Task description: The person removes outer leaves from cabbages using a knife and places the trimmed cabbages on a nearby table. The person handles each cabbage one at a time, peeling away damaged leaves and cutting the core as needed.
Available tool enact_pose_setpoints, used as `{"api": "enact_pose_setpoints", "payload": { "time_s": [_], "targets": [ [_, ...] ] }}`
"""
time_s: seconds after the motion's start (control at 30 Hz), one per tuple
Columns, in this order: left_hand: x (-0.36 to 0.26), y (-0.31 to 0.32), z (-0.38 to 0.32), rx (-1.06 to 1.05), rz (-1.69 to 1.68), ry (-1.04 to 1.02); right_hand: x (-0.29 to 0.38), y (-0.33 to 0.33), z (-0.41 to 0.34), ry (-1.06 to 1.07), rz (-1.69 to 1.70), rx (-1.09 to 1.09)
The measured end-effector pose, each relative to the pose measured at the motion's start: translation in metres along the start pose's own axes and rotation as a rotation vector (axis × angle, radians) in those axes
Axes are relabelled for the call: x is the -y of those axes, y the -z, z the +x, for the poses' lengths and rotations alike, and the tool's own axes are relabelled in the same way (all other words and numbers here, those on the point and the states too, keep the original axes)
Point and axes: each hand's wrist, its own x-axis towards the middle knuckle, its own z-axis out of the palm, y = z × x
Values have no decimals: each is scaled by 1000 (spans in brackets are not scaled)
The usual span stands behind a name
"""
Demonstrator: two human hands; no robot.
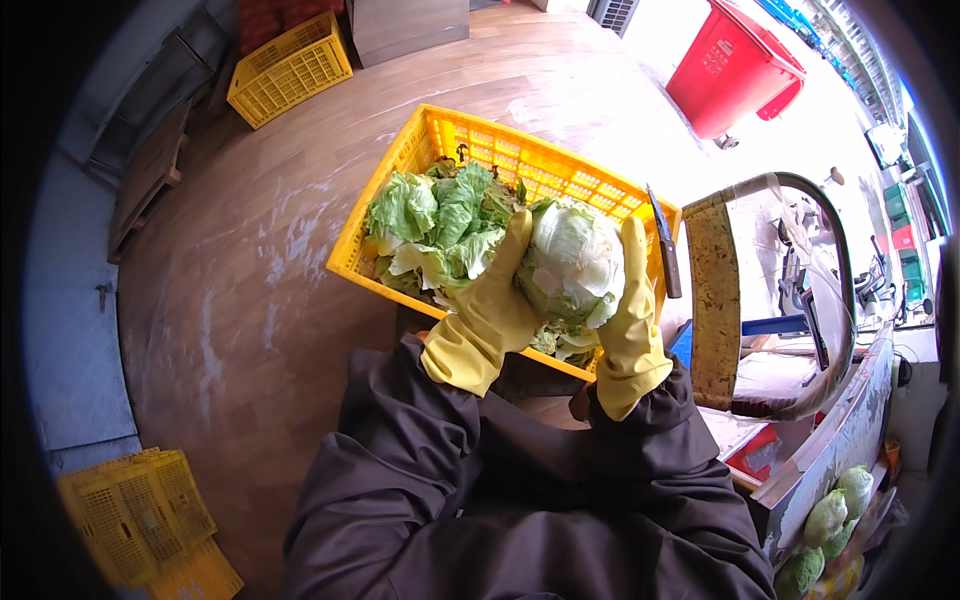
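Note:
Between my two hands is a pale green head of iceberg lettuce (pixel 571 259), held above a yellow plastic crate (pixel 375 279). My left hand (pixel 499 307), in a yellow rubber glove, presses against its left side. On the opposite side my right hand (pixel 634 319), gloved the same way, grips it. Loose lettuce leaves (pixel 450 214) fill the left part of the crate, some of them browned. A knife (pixel 664 247) with a dark handle rests at the crate's right rim, just beyond my right fingers. The palms are partly hidden by the lettuce.
Right of the crate stands a worn metal-framed chair (pixel 712 300). A red wheeled bin (pixel 727 71) is farther back. Another yellow crate (pixel 292 71) sits upper left, and stacked yellow crates (pixel 142 510) lie lower left. Several heads of lettuce (pixel 825 517) are at lower right.

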Motion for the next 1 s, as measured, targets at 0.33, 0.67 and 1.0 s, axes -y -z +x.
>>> {"api": "enact_pose_setpoints", "payload": {
  "time_s": [0.33, 0.67, 1.0],
  "targets": [
    [-7, -6, 1, -134, 340, -317, 34, -9, 21, -27, 453, -104],
    [-20, -4, -6, -136, 571, -266, 31, 13, 25, -485, 656, -215],
    [-20, 0, -5, 40, -79, -5, 28, 40, 2, -91, 286, 35]
  ]
}}
